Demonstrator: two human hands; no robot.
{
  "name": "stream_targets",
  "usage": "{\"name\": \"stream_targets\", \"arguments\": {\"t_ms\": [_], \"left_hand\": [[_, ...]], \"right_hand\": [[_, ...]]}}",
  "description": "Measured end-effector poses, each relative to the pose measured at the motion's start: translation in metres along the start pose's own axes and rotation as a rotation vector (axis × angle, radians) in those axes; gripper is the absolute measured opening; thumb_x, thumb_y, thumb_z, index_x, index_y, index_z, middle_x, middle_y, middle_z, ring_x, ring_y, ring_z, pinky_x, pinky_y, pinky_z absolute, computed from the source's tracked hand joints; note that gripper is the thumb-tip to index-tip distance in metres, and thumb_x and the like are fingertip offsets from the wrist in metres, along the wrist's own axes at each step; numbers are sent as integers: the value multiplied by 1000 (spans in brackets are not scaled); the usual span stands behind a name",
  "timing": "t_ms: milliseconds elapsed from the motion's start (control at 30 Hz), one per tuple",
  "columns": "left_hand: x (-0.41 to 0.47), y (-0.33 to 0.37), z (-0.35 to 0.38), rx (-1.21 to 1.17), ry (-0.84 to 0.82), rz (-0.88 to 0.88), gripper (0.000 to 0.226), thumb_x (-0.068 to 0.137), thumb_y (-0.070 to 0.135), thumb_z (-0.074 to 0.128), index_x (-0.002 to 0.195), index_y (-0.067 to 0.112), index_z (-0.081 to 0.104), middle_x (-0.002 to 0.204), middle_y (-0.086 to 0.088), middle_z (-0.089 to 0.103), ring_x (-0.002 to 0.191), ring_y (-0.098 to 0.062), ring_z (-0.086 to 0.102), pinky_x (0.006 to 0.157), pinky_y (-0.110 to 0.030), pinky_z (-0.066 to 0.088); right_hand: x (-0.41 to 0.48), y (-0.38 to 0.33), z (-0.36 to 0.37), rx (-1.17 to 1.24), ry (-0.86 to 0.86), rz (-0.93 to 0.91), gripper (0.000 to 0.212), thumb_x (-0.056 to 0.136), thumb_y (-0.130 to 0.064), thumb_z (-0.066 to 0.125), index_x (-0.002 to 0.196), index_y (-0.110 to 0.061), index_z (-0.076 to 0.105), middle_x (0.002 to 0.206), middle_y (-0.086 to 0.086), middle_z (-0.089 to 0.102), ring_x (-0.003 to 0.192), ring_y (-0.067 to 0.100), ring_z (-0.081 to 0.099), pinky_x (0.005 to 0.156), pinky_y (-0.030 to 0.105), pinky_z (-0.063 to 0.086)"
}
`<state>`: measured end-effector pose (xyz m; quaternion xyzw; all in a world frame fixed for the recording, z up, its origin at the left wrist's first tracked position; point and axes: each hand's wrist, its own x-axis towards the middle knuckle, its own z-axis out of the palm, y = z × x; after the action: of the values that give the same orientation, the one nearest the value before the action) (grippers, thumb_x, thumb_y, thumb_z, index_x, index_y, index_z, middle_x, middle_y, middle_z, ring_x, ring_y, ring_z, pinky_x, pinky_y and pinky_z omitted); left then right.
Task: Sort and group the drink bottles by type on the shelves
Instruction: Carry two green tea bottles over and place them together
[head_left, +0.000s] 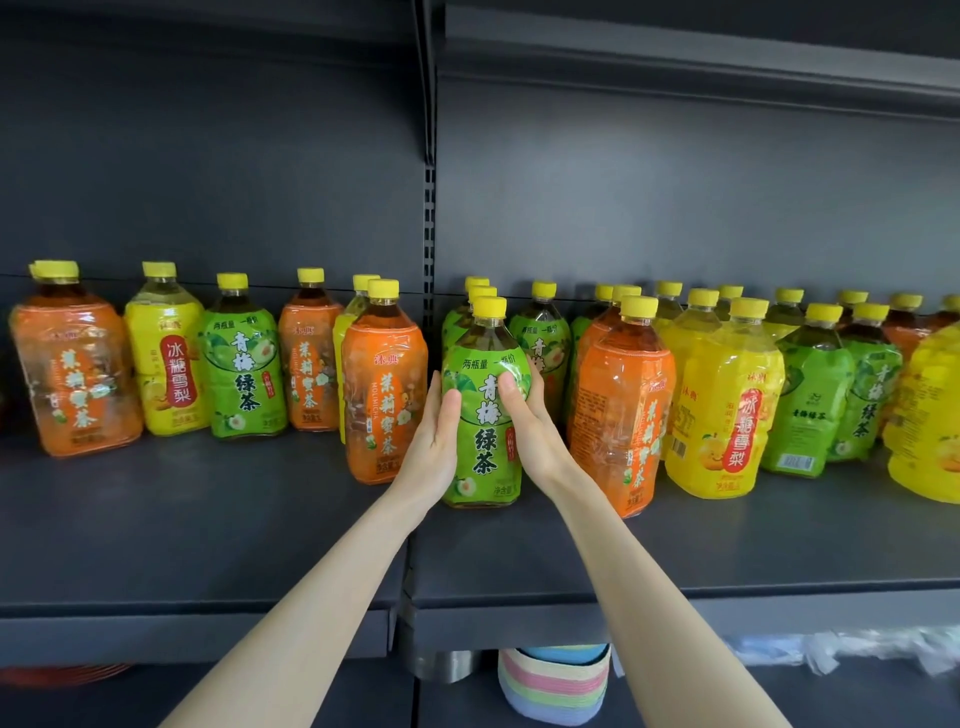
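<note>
A green-label tea bottle (485, 415) with a yellow cap stands near the middle of the dark shelf (208, 519), at the front of a short row of like bottles. My left hand (434, 441) presses its left side and my right hand (530, 421) wraps its right side. An orange-label bottle (382, 395) stands just left of it and another orange one (621, 410) just right. Yellow-label bottles (722, 410) and more green ones (810, 400) fill the right part. On the left, orange (72, 374), yellow (166, 358) and green (244, 364) bottles stand mixed.
The shelf's front strip is bare metal in front of the bottles. A slotted upright post (429, 218) divides the back wall. Below the shelf sit a pastel striped woven item (553, 686), crumpled clear plastic (841, 649) and something red (62, 673).
</note>
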<state>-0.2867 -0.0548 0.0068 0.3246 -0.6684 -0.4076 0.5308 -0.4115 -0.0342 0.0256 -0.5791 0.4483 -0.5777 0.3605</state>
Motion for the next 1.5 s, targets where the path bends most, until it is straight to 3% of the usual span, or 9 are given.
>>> {"name": "stream_targets", "arguments": {"t_ms": [100, 300, 433, 600, 767, 933, 1133, 1267, 1500], "left_hand": [[3, -2, 1, 6, -11, -1, 58, 98, 46, 21, 151, 26, 9, 156, 10, 17, 141, -4, 18, 112, -21, 22], [6, -4, 5, 42, 10, 14, 56, 99, 42, 20, 151, 24, 8, 157, 10, 14, 139, 0, 16, 99, -5, 18], [10, -6, 4, 66, 20, 44, 52, 100, 37, 22, 150, 21, 15, 148, 11, 26, 132, 3, 23, 94, 4, 21], [11, -6, 5, 127, 61, 62, 49, 101, 35, 23, 148, 21, 20, 140, 15, 29, 128, 5, 23, 89, 9, 17], [9, -2, -1, 194, 46, 1, 54, 99, 42, 24, 149, 20, 22, 148, 2, 38, 131, -10, 37, 99, -15, 29], [-2, 13, -11, 411, 88, 19, 55, 97, 46, 31, 138, 12, 44, 130, -6, 59, 119, -22, 53, 101, -35, 42], [-19, 44, -22, 639, 204, 80, 28, 95, 30, 51, 111, 11, 64, 101, -5, 70, 82, -14, 60, 74, -28, 48], [-26, 78, -18, 619, 211, 212, 21, 94, 25, 54, 99, 11, 68, 93, -3, 71, 79, -13, 62, 72, -26, 49], [-47, 147, 31, 536, 74, 364, 12, 91, 28, 57, 87, 21, 65, 79, 9, 66, 75, -1, 60, 67, -15, 44]], "right_hand": [[3, 1, -2, -19, 4, 7, 68, 98, -48, 39, 151, -32, 0, 124, -14, 52, 109, 2, 54, 92, 25, 45], [5, 1, -4, -46, 6, 5, 67, 98, -47, 39, 151, -30, 2, 135, -5, 48, 118, 8, 53, 92, 23, 46], [7, 3, -1, -88, 44, -4, 81, 81, -74, 44, 147, -45, 9, 147, -2, 40, 131, 16, 45, 110, 44, 39], [8, 5, 0, -123, 66, -21, 85, 73, -82, 45, 144, -47, 14, 145, -1, 42, 131, 17, 46, 109, 46, 40], [0, -7, 0, -162, 53, 19, 82, 87, -65, 43, 151, -34, 2, 139, -1, 51, 124, 16, 53, 106, 43, 43], [-10, -16, -2, -393, 100, 63, 108, 67, -92, 30, 152, -28, 11, 141, 2, 52, 128, 26, 50, 107, 48, 40], [-38, -53, -1, -786, 228, -21, 52, 95, -41, 49, 137, -10, 43, 125, 13, 60, 115, 35, 54, 94, 46, 46], [-53, -82, -18, -805, 319, -165, 34, 95, -33, 52, 118, -10, 62, 115, 9, 68, 105, 29, 61, 88, 42, 51], [-97, -125, -85, -789, 446, -281, 23, 92, -30, 56, 105, -15, 67, 105, 5, 71, 100, 27, 63, 84, 42, 50]]}}
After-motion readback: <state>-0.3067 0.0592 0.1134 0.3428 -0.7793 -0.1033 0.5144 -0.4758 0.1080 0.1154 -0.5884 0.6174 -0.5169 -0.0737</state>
